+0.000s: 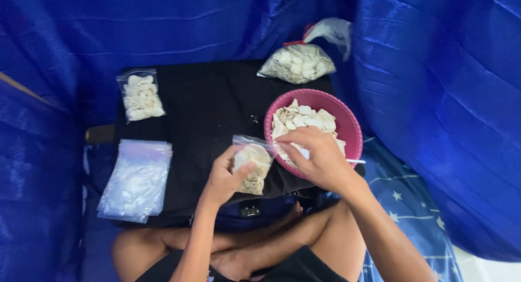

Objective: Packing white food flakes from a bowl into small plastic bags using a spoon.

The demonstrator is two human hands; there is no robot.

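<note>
While the small clear bag of pale chips was gripped by the left hand at the surface's near edge, a white scoop was clenched by the right hand over the pink bowl.

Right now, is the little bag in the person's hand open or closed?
Open. The left hand holds the small clear bag of pale chips, its top edge gaping toward the pink bowl, where the right hand reaches.

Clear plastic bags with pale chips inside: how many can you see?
3. One small sealed bag lies far left on the black cloth, one large tied bag sits beyond the pink bowl, and one bag is in the left hand.
</note>
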